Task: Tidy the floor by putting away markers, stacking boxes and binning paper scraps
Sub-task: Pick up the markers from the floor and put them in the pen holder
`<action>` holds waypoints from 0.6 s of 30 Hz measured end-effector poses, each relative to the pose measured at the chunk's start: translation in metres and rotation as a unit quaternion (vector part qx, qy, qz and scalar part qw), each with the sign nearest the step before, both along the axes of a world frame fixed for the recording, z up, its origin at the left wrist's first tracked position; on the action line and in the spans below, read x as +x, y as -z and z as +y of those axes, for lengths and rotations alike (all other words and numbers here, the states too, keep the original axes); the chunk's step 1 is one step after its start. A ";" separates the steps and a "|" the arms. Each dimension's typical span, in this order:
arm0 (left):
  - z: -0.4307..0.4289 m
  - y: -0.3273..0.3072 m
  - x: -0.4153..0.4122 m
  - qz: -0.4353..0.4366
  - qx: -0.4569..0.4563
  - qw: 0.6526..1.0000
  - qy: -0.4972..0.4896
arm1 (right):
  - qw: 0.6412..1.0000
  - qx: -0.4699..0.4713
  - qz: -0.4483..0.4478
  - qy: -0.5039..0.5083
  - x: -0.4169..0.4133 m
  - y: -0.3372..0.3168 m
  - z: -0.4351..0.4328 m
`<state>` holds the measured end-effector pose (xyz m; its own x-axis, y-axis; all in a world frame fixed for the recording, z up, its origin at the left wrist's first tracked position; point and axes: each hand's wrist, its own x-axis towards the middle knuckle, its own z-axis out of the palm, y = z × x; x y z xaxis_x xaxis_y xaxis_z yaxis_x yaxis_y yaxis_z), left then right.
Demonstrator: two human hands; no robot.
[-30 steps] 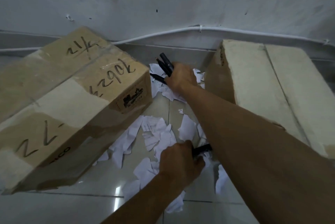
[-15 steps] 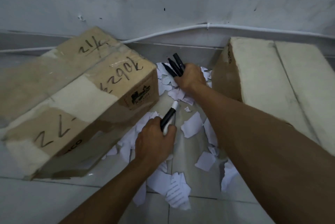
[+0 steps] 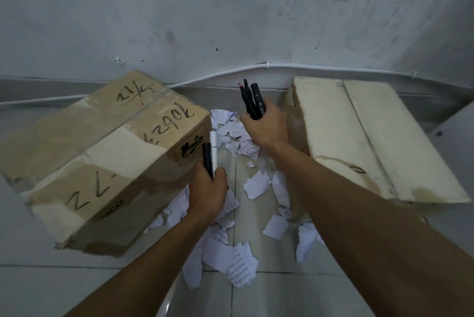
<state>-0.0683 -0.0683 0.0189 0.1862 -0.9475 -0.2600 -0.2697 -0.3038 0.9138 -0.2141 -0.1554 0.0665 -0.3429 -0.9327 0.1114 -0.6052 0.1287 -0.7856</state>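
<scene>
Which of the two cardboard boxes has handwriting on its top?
The brown cardboard box on the left, by the left hand; the pale cardboard box on the right shows no writing on top.

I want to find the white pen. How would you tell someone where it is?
Find the big brown box with black writing, on the left. At its near corner the left hand holds two pens upright. The white pen is the only pale one; all the others are black.

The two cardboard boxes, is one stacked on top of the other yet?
No, the left box and the right box sit apart on the floor, paper scraps between them.
</scene>
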 end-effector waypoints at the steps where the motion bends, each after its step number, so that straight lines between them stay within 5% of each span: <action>1: 0.000 -0.003 -0.001 0.006 -0.001 1.000 -0.004 | 1.000 -0.022 -0.007 0.005 -0.001 -0.003 0.003; 6: -0.001 -0.017 -0.011 0.027 -0.020 0.999 -0.016 | 0.991 -0.075 -0.107 0.011 0.002 -0.018 0.018; 18: -0.012 -0.066 -0.026 0.092 -0.128 0.987 0.016 | 0.956 -0.016 -0.291 0.030 0.002 -0.038 0.043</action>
<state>-0.0946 -0.0807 0.0845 0.1277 -0.9911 -0.0371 -0.0975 -0.0498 0.9940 -0.2118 -0.1126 0.1041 -0.4085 -0.9086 -0.0869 -0.0560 0.1200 -0.9912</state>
